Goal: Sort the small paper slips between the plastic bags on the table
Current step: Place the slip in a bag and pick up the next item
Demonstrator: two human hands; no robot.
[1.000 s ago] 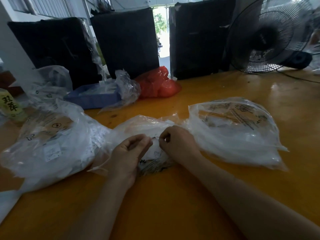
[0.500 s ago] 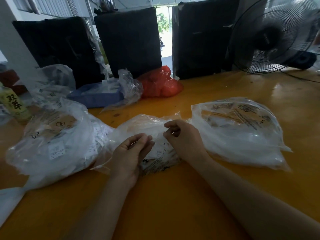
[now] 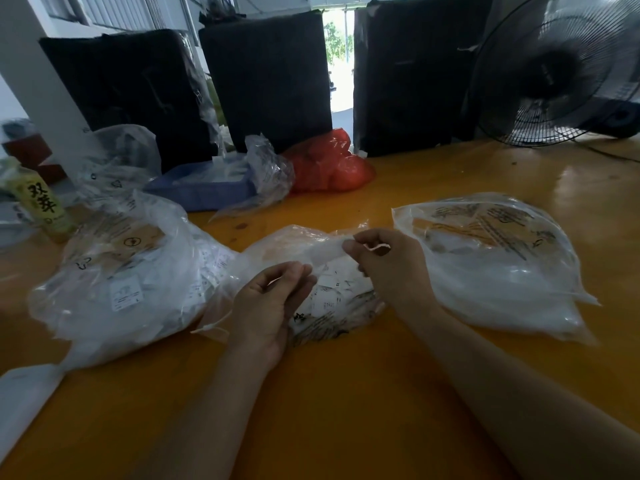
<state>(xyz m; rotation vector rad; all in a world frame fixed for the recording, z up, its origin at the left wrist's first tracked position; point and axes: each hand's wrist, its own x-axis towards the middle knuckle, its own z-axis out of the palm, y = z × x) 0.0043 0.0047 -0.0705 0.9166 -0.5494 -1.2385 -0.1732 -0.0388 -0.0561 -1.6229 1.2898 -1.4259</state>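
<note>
A clear middle bag (image 3: 298, 249) lies open in front of me with several small white paper slips (image 3: 329, 296) inside it. My left hand (image 3: 268, 306) grips the bag's near left edge, fingers curled. My right hand (image 3: 391, 268) is raised over the bag's right side and pinches a small white slip (image 3: 375, 248) between thumb and fingers. A large bulging bag (image 3: 117, 271) of slips sits to the left, and another clear bag (image 3: 498, 265) with printed text lies to the right.
The yellow table (image 3: 346, 393) also carries a red bag (image 3: 329, 164), a blue tray (image 3: 204, 185) in crumpled plastic and a green bottle (image 3: 40, 202) at the left. Three black boxes (image 3: 266, 77) line the far edge, a fan (image 3: 561, 67) stands far right, and white paper (image 3: 24, 393) lies near left.
My right hand has lifted up and away from the middle bag's opening with a slip pinched in it. My left hand keeps its hold on the bag's edge.
</note>
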